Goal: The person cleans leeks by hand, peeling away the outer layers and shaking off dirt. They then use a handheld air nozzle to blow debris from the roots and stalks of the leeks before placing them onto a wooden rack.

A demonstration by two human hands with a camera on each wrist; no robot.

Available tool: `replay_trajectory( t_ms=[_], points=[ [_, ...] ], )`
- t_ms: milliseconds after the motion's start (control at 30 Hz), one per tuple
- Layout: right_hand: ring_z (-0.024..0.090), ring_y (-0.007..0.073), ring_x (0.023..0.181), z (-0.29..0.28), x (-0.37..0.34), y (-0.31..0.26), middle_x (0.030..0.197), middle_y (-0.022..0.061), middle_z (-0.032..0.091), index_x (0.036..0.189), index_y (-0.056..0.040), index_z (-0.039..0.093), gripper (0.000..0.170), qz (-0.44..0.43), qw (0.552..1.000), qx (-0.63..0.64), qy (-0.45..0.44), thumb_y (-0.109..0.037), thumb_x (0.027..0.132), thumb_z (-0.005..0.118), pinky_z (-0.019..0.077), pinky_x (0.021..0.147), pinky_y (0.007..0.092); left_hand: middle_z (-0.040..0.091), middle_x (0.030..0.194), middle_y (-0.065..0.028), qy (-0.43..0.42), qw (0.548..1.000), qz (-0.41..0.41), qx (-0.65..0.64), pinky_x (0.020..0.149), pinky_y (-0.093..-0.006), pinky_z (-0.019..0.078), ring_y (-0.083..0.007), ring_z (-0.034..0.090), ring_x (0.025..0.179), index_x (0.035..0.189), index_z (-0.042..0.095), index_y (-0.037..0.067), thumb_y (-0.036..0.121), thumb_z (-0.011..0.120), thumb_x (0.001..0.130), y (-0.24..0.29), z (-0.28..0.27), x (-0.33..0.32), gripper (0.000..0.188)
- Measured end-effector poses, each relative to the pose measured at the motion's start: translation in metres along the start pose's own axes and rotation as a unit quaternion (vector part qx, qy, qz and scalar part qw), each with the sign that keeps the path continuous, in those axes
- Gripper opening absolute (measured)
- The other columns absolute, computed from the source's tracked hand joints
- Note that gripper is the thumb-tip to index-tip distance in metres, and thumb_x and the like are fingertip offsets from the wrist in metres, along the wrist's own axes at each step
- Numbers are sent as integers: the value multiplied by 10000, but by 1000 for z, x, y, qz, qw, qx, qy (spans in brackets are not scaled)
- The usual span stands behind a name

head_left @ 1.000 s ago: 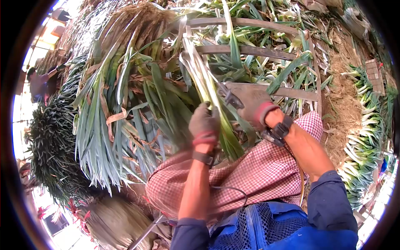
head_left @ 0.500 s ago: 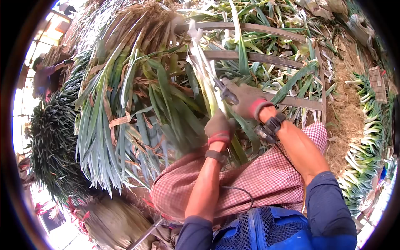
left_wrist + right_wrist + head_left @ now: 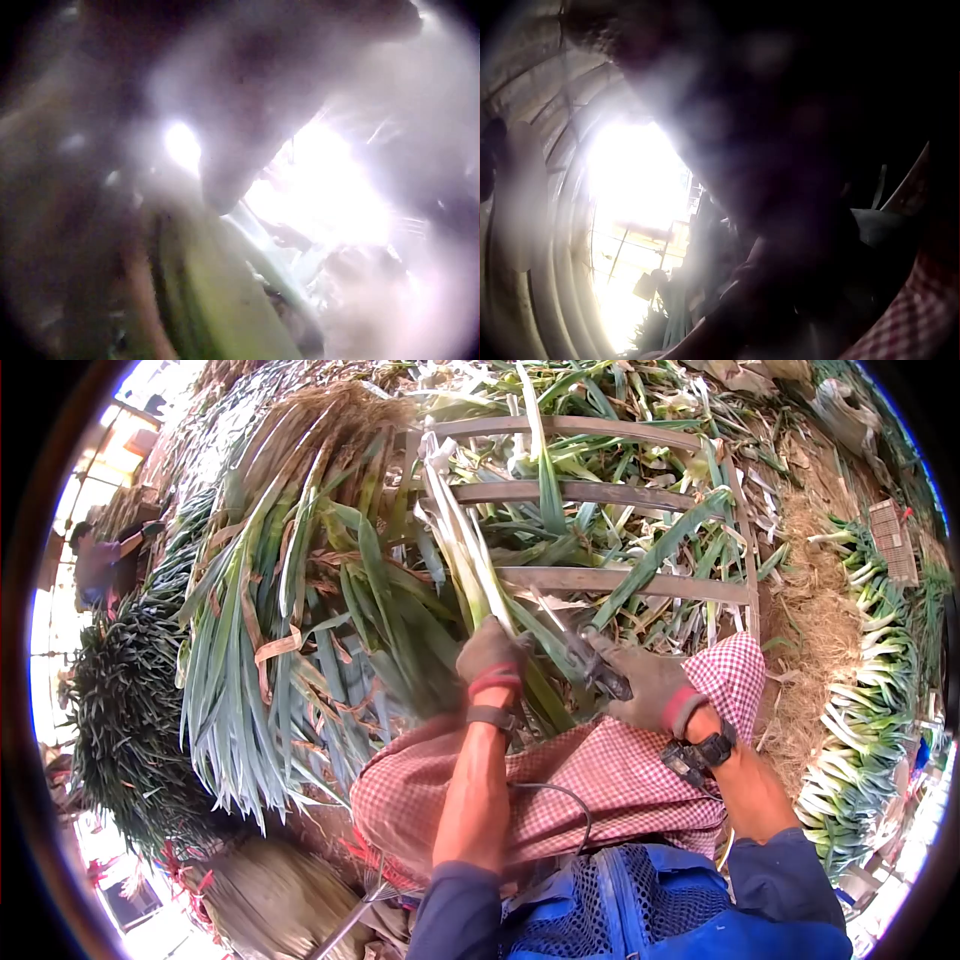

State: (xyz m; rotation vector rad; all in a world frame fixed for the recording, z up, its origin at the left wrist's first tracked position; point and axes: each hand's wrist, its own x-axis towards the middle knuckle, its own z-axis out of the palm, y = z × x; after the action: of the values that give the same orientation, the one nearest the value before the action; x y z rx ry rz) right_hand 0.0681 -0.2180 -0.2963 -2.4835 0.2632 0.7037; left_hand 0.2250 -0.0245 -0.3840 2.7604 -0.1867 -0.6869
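Head view. From where I stand, the left hand (image 3: 492,655), gloved, grasps a bundle of leeks (image 3: 460,550) with its fingers closed round the stalks. The bundle slants: pale ends toward 11 o'clock from this hand, green leaves toward 5 o'clock, above the checked cloth (image 3: 600,770) on the person's lap. The right hand (image 3: 645,680), also gloved, sits at 3 o'clock from the left and grips a tool (image 3: 590,660) by its dark handle. The narrow tip points to 10 o'clock, near the stalks but apart from them. A slatted rack (image 3: 625,494) lies at 1 o'clock from the left hand, with loose leaves and stalks under its bars. A large heap of leeks (image 3: 245,660) lies at 9 o'clock, roots uppermost. A row of leeks (image 3: 880,660) runs along the 3 o'clock side, past a strip of straw (image 3: 810,620).

Left wrist view. Blurred. A dark hand shape fills the 12 o'clock side; green leaves pass at 6 o'clock, just below it.

Right wrist view. Mostly dark; from this view alone I cannot tell the grip. Checked cloth shows at 4 o'clock, bright light at 9 o'clock
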Motion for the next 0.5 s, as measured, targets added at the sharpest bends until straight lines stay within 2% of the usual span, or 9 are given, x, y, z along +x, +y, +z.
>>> replay_trajectory(
  t_ms=[33,100,133,233,333,400,433,500],
  points=[
    [636,419,1280,9,-4,8,1417,224,651,1708,-174,316,1030,-1,1000,1,1,-325,825,824,511,1111,468,795,1080,-184,1,1000,0,1,873,-493,607,-390,777,1011,1174,710,66,577,826,863,3,-2,1,610],
    [668,418,1188,24,-11,19,1293,239,665,1700,-183,337,967,-95,995,-19,31,-374,871,798,531,1043,505,800,1088,-217,-34,999,-36,-1,881,-494,605,-403,777,1037,1219,712,54,632,842,836,7,-5,3,706],
    [653,423,1242,15,-13,11,1317,242,670,1684,-164,366,946,-33,998,-24,-55,-390,872,797,528,1068,501,800,1088,-217,-32,999,-34,1,881,-494,605,-403,777,1037,1219,712,54,632,842,836,7,-5,5,706],
    [638,428,1282,21,-13,17,1347,244,670,1672,-168,388,931,-28,996,-56,-65,-396,869,798,521,1089,501,797,1110,-224,-58,996,-58,-27,903,-482,605,-401,777,1052,1231,711,44,632,853,821,7,-3,4,730],
    [632,420,1301,18,-6,19,1364,242,664,1634,-163,444,878,-31,996,-36,-78,-398,866,798,516,1095,519,802,1042,-218,-35,998,-60,7,865,-460,614,-395,786,1017,1154,738,14,553,836,841,11,-3,1,631],
    [638,418,1294,23,0,25,1362,239,669,1608,-159,472,850,-53,997,-32,-54,-391,859,800,518,1090,522,804,957,-203,-104,992,-69,-32,797,-443,613,-376,796,919,1064,776,-7,527,848,820,8,-7,6,591],
    [645,415,1287,25,3,27,1360,235,674,1582,-155,500,822,-76,996,-28,-31,-385,853,803,520,1086,525,804,957,-203,-104,992,-69,-32,797,-443,613,-376,796,919,1064,776,-7,527,848,820,0,-2,7,591],
    [652,413,1275,28,5,31,1364,227,674,1565,-151,515,809,-101,994,-20,-20,-378,845,807,526,1077,519,792,880,-184,-81,971,-33,-224,731,-426,600,-329,783,806,997,794,-20,455,875,783,-17,13,5,527]
  ],
)
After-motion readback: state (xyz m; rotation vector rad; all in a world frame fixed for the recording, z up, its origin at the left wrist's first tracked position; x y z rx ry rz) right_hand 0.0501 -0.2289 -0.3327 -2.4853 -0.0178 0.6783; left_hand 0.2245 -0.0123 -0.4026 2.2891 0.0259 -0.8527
